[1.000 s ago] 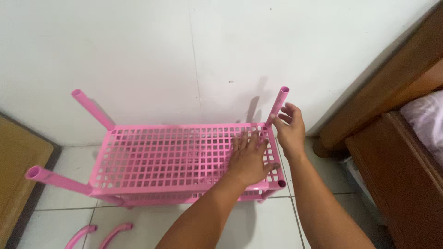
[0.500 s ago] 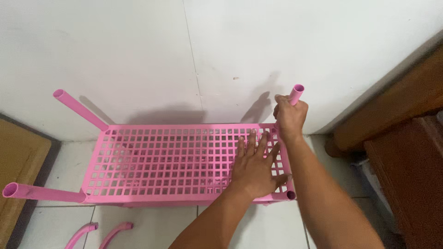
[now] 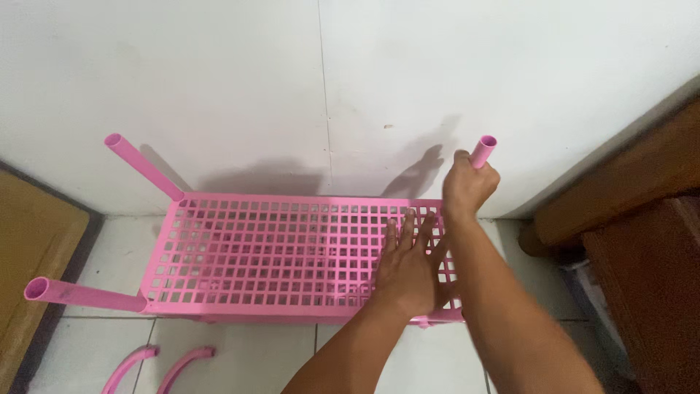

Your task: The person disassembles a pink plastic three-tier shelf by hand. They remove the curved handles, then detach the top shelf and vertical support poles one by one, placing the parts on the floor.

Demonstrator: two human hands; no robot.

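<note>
Pink grid shelf [image 3: 292, 255] lay flat on the white tiled floor [image 3: 240, 361], long axis running left to right, back edge close along the white wall [image 3: 219, 80]. Three tube legs visible, each rising from a corner.

My left hand [image 3: 410, 268] lay palm down on the mesh near the right end, fingers spread and flat, gripping nothing, only bearing on the shelf.

My right hand [image 3: 467, 186] was closed in a fist around the far right tube leg [image 3: 483, 151], just below its open top end. That leg stood at the back right corner, its axis tilted slightly right and toward the wall. It lay directly ahead of my left hand and just past it, the two hands near each other but not touching. The right hand was the one on it; the left was next nearest.

Far left leg [image 3: 144, 166] and near left leg [image 3: 84, 294] both splayed outward to the left, well apart from either hand.

Two curved pink pieces [image 3: 157, 368] lay on the tiles in front of the shelf. Dark wooden furniture [image 3: 642, 233] to my right.
</note>
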